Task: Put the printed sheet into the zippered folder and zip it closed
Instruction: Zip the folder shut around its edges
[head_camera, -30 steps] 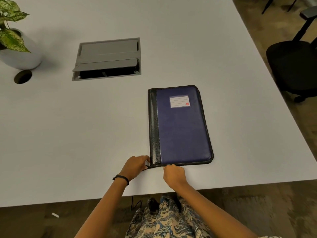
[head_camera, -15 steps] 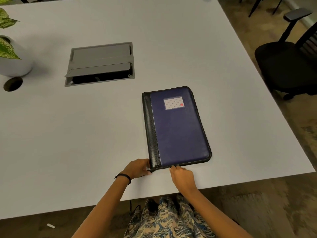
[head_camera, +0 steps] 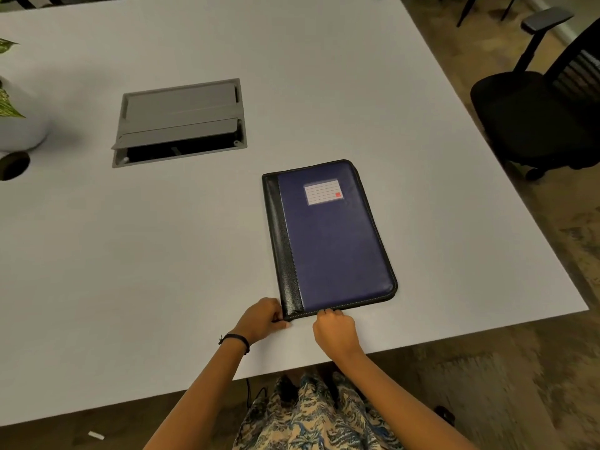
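Little has shifted: the zippered folder (head_camera: 334, 235) still lies closed near the surface's (head_camera: 162, 254) near edge. The left hand's (head_camera: 261, 319) fingers grasp its near-left corner, and the right hand's (head_camera: 334, 332) pinch its near edge. Zipping looks nearly finished.

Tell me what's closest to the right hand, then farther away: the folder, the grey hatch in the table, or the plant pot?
1. The folder: touching the right hand, just ahead of it.
2. The grey hatch: mid-table, ahead and left.
3. The plant pot: far left edge.
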